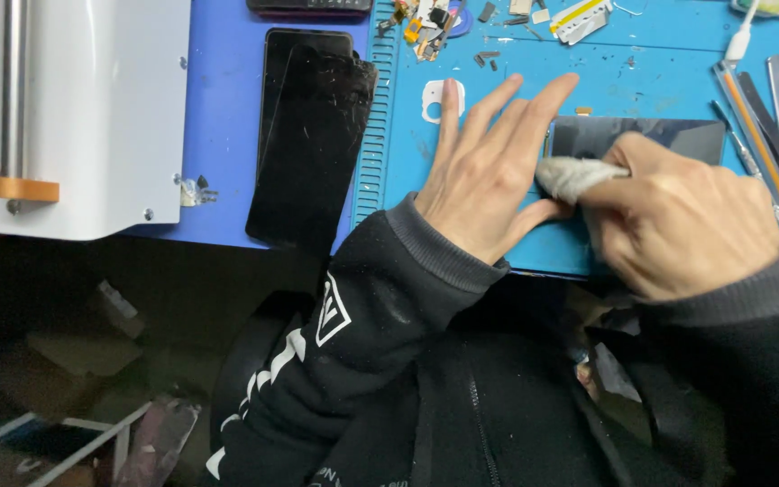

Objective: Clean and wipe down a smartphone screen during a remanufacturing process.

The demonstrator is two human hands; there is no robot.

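We press our left hand, fingers spread flat, on the dark rectangular glass phone panel lying on the blue table mat; our right hand pinches a grey wiping cloth, rubbing the panel's left edge. Next calls for steady strokes.

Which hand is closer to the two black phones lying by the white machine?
The left hand. It rests flat on the blue mat, just right of the black phones. The right hand is farther right, pinching a grey cloth.

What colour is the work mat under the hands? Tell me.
Light blue mat, clearest in the head view.
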